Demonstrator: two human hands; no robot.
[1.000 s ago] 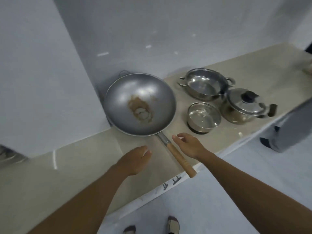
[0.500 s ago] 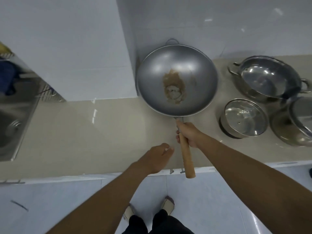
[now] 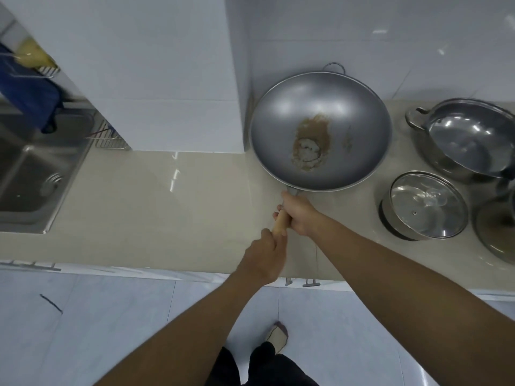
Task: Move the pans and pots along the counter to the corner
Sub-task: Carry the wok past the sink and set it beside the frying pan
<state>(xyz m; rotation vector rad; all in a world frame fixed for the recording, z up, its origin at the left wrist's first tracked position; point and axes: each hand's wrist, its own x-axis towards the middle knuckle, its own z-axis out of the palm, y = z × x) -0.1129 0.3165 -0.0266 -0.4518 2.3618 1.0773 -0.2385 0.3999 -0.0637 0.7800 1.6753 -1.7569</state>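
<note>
A large grey wok (image 3: 348,115) with a brown stain in its bottom sits on the beige counter (image 3: 167,207), against the white pillar and back wall. Its wooden handle (image 3: 279,225) points toward me. My right hand (image 3: 299,215) grips the handle near the wok. My left hand (image 3: 264,257) holds the handle's near end. To the right stand a small steel pot with a glass lid (image 3: 426,204), a wide two-handled steel pot (image 3: 468,140), and part of another pot (image 3: 496,232) at the frame edge.
A steel sink (image 3: 33,174) is set in the counter at far left, with a wire rack (image 3: 107,137) and a blue cloth (image 3: 30,93) behind it. A white tiled pillar (image 3: 167,79) juts onto the counter left of the wok. Cabinet handles (image 3: 306,282) sit below the counter edge.
My left hand has moved up and closed on the end of the wok handle. My right hand keeps its grip. The view has shifted left, showing more of the sink.
</note>
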